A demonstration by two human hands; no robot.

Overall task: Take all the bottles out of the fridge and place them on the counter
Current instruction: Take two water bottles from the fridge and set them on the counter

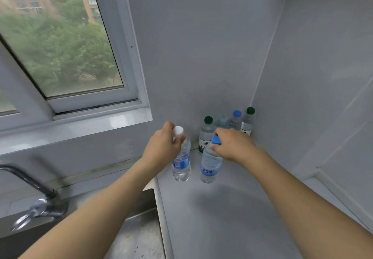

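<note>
Left hand [163,143] grips white-capped water bottle [181,161] by neck, right hand [234,144] grips blue-capped water bottle [210,165], both upright on grey counter [232,214]. Four more bottles [235,120] bunched in corner, about 1 o'clock.

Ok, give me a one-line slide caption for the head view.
Left hand and right hand each grip a water bottle by the neck on the counter, beside four bottles standing in the corner.

Window [60,42], steel sink [139,236] (faucet [36,204] blurred)
</note>
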